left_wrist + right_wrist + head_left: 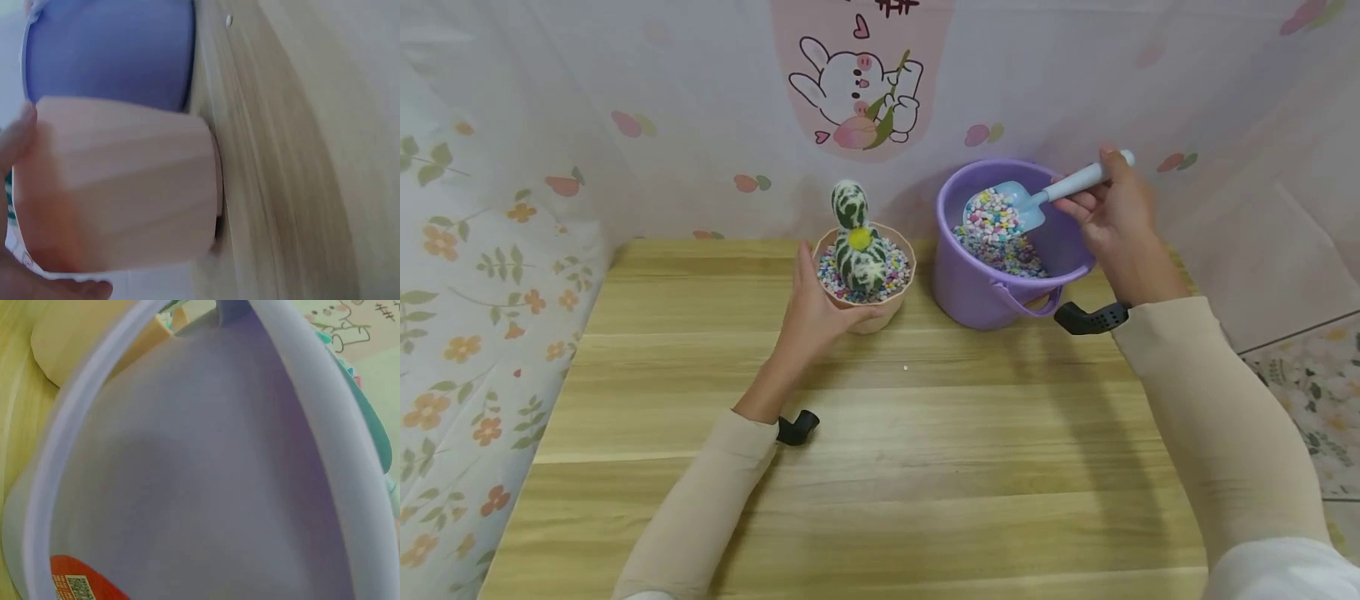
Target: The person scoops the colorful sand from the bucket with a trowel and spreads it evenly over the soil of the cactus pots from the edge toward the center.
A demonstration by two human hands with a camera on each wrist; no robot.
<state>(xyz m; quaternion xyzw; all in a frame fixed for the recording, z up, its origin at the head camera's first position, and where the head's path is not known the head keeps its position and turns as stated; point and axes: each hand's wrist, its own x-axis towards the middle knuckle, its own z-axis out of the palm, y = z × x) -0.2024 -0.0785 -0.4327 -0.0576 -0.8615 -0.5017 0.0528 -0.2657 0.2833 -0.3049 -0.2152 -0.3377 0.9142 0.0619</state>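
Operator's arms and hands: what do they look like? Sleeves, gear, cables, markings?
Left hand and right hand are ungloved. Left sleeve and right sleeve are plain beige, with white fabric above. Each cuff has a bent black attachment: the left attachment and the right attachment, the latter dotted with small holes. No cables or lettering visible on them.

We saw the pot (889, 310) on the worktop (925, 467), left of the bucket (967, 287), the backdrop (685, 142) behind both. A cactus (861, 267) stood amid pebbles (898, 271) in the pot; further pebbles (1021, 260) lay in the bucket beneath the scoop (1032, 215) (one stray bit (905, 367) lay before pot and bucket).
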